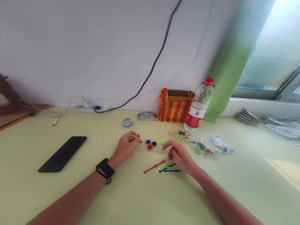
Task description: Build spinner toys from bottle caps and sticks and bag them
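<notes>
My left hand pinches a thin yellow plastic stick, which stands roughly upright between the fingertips. Blue, black and red small round pieces rest on the table just right of that hand. My right hand hovers with its index finger stretched toward a green round piece and a white round piece, partly covered by the finger; its other fingers are bent. Below it lie a red stick, a blue stick, and white, black and green ones crossing each other.
Behind the right hand are clear bags of colourful parts, a water bottle and a striped box. A black phone-like slab lies left. A round tin, glasses and a power strip line the wall.
</notes>
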The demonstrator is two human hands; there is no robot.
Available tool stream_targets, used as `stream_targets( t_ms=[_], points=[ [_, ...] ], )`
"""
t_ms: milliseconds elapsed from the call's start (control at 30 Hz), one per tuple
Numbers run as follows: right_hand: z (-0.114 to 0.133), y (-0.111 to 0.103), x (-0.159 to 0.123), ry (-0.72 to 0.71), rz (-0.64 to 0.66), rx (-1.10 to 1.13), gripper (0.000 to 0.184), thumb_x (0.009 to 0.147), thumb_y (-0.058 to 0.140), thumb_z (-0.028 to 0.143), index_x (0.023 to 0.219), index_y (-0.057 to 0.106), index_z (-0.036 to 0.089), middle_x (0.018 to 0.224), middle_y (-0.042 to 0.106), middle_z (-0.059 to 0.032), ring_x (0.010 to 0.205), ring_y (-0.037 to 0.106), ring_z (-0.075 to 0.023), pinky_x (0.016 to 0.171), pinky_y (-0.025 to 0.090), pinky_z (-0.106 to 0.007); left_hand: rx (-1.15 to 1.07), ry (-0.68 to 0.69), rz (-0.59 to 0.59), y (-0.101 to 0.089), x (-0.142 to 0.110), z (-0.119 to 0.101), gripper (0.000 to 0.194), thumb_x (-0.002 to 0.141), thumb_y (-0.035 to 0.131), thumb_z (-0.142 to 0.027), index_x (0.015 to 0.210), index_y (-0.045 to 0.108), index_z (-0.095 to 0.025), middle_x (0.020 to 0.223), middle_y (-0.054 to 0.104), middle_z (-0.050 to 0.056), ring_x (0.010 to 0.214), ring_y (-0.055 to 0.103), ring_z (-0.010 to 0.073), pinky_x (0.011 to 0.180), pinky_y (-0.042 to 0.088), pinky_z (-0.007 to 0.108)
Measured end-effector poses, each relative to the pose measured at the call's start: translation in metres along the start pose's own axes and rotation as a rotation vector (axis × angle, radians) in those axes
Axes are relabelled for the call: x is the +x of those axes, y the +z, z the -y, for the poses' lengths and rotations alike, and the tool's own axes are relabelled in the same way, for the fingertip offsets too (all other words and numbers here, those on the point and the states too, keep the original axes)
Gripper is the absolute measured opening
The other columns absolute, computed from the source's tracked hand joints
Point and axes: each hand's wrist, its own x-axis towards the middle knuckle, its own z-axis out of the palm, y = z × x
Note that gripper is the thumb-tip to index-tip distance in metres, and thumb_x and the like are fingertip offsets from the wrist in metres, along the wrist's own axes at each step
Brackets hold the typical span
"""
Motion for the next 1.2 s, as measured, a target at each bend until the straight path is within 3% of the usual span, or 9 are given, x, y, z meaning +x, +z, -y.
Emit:
stream_targets(
  t_ms=[167, 267, 400, 500, 667, 833, 1067, 1200],
  points=[
    [0.011, 0.002, -0.007, -0.135, 0.132, -0.316, 0.021, 0.087, 0.054, 0.011, 0.1, 0.066, 0.023, 0.095, 0.068, -0.0033, 0.077, 0.06, -0.016, 0.063, 0.046, -0.026, 0.466, 0.278, -0.037, -0.002, 0.0, 0.009, 0.022, 0.08, 0.06, -0.02, 0.097, 0.074, -0.022, 0.104, 0.076, 0.008, 0.105, 0.067, 0.0299, 0.096, 0.051, 0.045],
    [0.015, 0.003, -0.009, -0.185, 0.203, -0.446, 0.021, 0.085, 0.058, 0.008, 0.096, 0.068, 0.023, 0.096, 0.068, -0.0041, 0.088, 0.062, -0.0187, 0.071, 0.048, -0.028, 0.548, 0.457, -0.069, 0.002, -0.006, 0.008, 0.029, 0.082, 0.065, -0.021, 0.11, 0.072, -0.022, 0.112, 0.074, 0.008, 0.119, 0.058, 0.031, 0.106, 0.047, 0.049],
    [0.014, 0.002, -0.009, -0.214, 0.248, -0.562, 0.016, 0.086, 0.061, 0.01, 0.093, 0.069, 0.022, 0.093, 0.068, -0.0051, 0.09, 0.062, -0.0209, 0.077, 0.048, -0.031, 0.601, 0.657, 0.014, 0.008, -0.017, 0.0, 0.024, 0.087, 0.066, -0.022, 0.11, 0.072, -0.024, 0.117, 0.07, 0.007, 0.121, 0.053, 0.0301, 0.107, 0.046, 0.049],
    [0.013, 0.002, -0.007, -0.215, 0.268, -0.561, 0.012, 0.089, 0.061, 0.013, 0.094, 0.069, 0.022, 0.095, 0.068, -0.0063, 0.088, 0.062, -0.0214, 0.075, 0.047, -0.032, 0.615, 0.722, 0.072, 0.011, -0.025, -0.006, 0.023, 0.089, 0.065, -0.024, 0.111, 0.073, -0.025, 0.124, 0.067, 0.009, 0.125, 0.048, 0.0323, 0.108, 0.044, 0.053],
    [0.01, 0.001, -0.006, -0.214, 0.305, -0.477, 0.014, 0.09, 0.058, 0.011, 0.087, 0.064, 0.022, 0.092, 0.067, -0.0058, 0.083, 0.06, -0.0209, 0.073, 0.045, -0.033, 0.576, 0.686, 0.189, 0.014, -0.028, -0.007, 0.018, 0.091, 0.065, -0.026, 0.102, 0.078, -0.027, 0.124, 0.067, 0.009, 0.119, 0.046, 0.0345, 0.105, 0.038, 0.054],
    [0.012, -0.002, -0.007, -0.124, 0.316, -0.342, 0.009, 0.093, 0.054, 0.015, 0.089, 0.057, 0.022, 0.089, 0.063, -0.0037, 0.073, 0.052, -0.017, 0.065, 0.042, -0.029, 0.336, 0.644, 0.215, 0.014, -0.028, -0.007, 0.011, 0.084, 0.073, -0.025, 0.092, 0.079, -0.029, 0.103, 0.073, 0.008, 0.11, 0.05, 0.0343, 0.098, 0.039, 0.05],
    [0.018, -0.007, -0.003, -0.004, 0.205, -0.062, 0.015, 0.102, 0.047, 0.032, 0.091, 0.05, 0.023, 0.077, 0.051, 0.0016, 0.065, 0.041, -0.0149, 0.059, 0.035, -0.028, 0.263, 0.533, 0.23, 0.013, -0.029, -0.015, 0.014, 0.084, 0.074, -0.025, 0.097, 0.075, -0.026, 0.092, 0.073, 0.005, 0.089, 0.063, 0.0245, 0.082, 0.049, 0.037],
    [0.015, -0.007, 0.002, 0.008, 0.092, 0.105, 0.024, 0.101, 0.052, 0.045, 0.091, 0.051, 0.023, 0.075, 0.049, 0.0024, 0.065, 0.042, -0.0147, 0.058, 0.034, -0.028, 0.105, 0.368, 0.294, 0.016, -0.029, -0.015, 0.016, 0.087, 0.072, -0.031, 0.1, 0.075, -0.022, 0.094, 0.073, 0.006, 0.079, 0.065, 0.02, 0.071, 0.052, 0.031]
  ],
)
